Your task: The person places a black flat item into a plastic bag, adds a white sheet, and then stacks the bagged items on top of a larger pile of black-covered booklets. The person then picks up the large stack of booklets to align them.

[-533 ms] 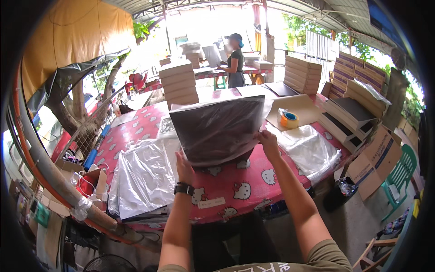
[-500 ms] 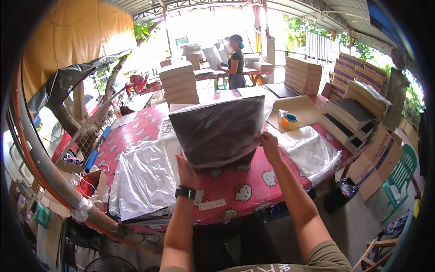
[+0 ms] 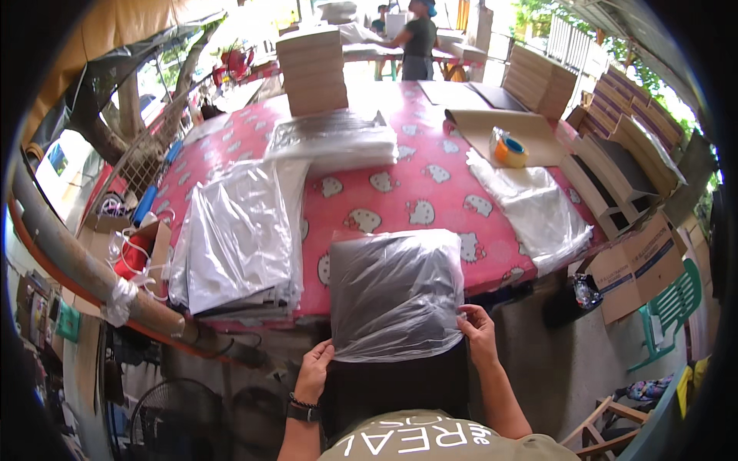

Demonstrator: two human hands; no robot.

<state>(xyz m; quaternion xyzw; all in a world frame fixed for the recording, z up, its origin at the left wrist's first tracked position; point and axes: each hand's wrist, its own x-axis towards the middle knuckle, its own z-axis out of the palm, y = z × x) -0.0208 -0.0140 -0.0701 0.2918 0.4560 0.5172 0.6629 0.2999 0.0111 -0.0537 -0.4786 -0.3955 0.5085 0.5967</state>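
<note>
One dark, flat pack sleeved in clear, wrinkled plastic sits at the near edge of the pink table, its near part reaching past that edge toward the person. The left hand has thumb and fingertips pressed together, pinching the plastic at the near left corner. The right hand pinches the plastic on the right side, near the other corner, its fingers curled. To the left lie white and clear plastic sleeves; to the right, clear bags. Farther back are wrapped packs, an orange-and-blue tape roll on brown cardboard, and a tall brown stack.
</note>
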